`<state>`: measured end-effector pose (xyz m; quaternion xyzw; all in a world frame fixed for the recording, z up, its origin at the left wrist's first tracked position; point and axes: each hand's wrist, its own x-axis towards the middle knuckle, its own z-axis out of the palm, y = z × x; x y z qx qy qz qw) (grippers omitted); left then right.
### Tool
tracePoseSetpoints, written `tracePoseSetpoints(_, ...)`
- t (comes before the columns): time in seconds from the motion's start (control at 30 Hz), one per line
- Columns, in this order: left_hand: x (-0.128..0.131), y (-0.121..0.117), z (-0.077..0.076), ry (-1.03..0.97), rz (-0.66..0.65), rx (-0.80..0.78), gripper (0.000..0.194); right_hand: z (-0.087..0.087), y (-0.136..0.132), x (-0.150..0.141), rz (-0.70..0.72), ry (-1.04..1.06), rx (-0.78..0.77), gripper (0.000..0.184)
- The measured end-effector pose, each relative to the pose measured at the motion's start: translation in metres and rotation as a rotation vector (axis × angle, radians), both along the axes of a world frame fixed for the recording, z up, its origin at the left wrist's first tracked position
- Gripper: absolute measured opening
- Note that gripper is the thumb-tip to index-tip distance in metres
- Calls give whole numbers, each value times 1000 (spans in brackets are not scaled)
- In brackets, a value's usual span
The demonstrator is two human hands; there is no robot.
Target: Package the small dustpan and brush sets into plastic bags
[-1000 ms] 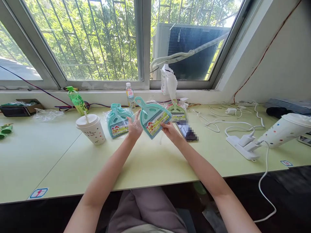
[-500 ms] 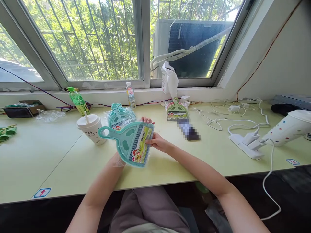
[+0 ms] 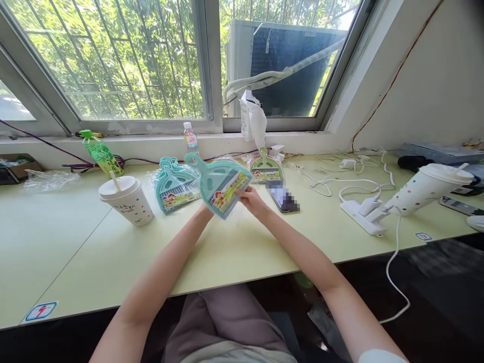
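Note:
A turquoise dustpan (image 3: 212, 184) with a small brush and a yellow printed label, wrapped in clear film, is held tilted above the table, its looped handle pointing up and left. Fingers and thumb of my right hand (image 3: 251, 199) pinch its right edge. My left hand (image 3: 206, 212) is behind the dustpan, which hides its fingers. Just left of it on the table lies a pile of similar wrapped turquoise dustpans (image 3: 172, 189). A green dustpan set (image 3: 266, 169) is farther back on the right.
A white lidded cup (image 3: 126, 201) with a straw stands left, near a green bottle (image 3: 102, 154). Another bottle (image 3: 191, 140) is by the window. A phone (image 3: 282, 196) lies right of my hands. Farther right are a power strip (image 3: 361, 217), cables and a tilted dotted cup (image 3: 423, 189).
The dustpan in my hands has moved away from me and to the right, and its handle has swung upward. More of the pile shows now. The view has shifted slightly right.

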<state>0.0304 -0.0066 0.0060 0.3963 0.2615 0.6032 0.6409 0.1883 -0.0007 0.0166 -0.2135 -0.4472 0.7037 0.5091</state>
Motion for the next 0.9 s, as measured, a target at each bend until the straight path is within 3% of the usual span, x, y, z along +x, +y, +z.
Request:
tracePoseSetpoints(0.13,1,-7,13,-19,7,9,69,-3,21,17,-242,103,-26,32)
tracePoseSetpoints(0.2,5,-13,16,66,31,41,66,-6,25,19,-278,104,-50,35)
tracePoseSetpoints(0.33,10,-17,9,345,184,27,63,-13,27,17,-253,54,-56,36)
tracePoseSetpoints(0.43,7,-14,3,445,225,-9,61,-15,28,16,-236,9,-70,30)
tracePoseSetpoints(0.67,4,-20,7,468,41,65,66,-13,32,23,-189,-46,-63,25)
tracePoseSetpoints(0.9,0,-20,8,479,45,87,76,-19,33,22,-174,-23,-80,32)
